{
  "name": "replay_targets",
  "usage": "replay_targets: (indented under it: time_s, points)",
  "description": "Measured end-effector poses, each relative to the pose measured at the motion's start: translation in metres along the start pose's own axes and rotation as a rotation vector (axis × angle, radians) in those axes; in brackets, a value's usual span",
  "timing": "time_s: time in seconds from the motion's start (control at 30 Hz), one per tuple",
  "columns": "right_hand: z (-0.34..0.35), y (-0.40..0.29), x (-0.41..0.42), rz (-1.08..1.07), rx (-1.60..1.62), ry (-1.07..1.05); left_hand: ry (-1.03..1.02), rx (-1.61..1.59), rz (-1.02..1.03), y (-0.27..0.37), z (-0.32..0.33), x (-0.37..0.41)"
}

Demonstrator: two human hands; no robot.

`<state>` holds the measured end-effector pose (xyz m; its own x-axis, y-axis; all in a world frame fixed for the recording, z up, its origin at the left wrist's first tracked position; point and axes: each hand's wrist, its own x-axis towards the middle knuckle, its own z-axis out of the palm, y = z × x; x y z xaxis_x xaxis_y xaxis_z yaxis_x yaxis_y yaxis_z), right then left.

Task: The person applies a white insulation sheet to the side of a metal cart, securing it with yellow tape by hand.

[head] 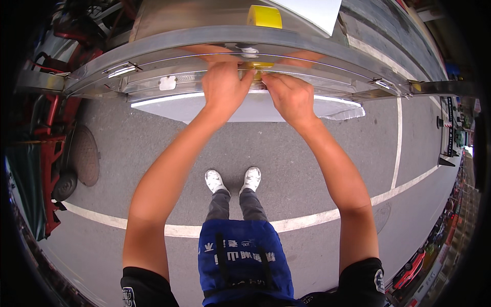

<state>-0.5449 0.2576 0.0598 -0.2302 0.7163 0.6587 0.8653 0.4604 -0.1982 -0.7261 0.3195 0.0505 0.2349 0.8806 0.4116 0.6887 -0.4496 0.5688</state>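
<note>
Both my hands are at the front of a stainless-steel cart or counter (184,37), close together. The thumb of my left hand (223,85) points at a small yellow piece, apparently tape (258,75); its other fingertips are hidden against the metal. My right hand (292,95) has its fingers drawn together at the right side of that piece. Whether either hand grips it is hidden. Just below, a white board (168,108) juts out along the cart's lower front. On the top, behind the rim, stands a roll of yellow tape (266,16), mirrored in the polished steel.
A white panel (312,11) rests on the cart top at the right. Metal latches (122,70) sit on the cart's front. To the left is a red-framed vehicle (50,153) with a wheel (64,187), near a manhole cover (85,155). White lines (307,221) mark the asphalt.
</note>
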Motion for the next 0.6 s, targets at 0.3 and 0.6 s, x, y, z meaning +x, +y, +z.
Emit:
replay_targets:
  time_s: [0.3,0.6]
  points:
    - [0.006,0.003,0.008,-0.125,-0.160,-0.054,-0.005,-0.143,-0.096,-0.002,0.019,0.015]
    - [0.011,-0.008,0.013,-0.138,-0.291,-0.194,0.032,-0.070,-0.076,-0.003,0.025,0.015]
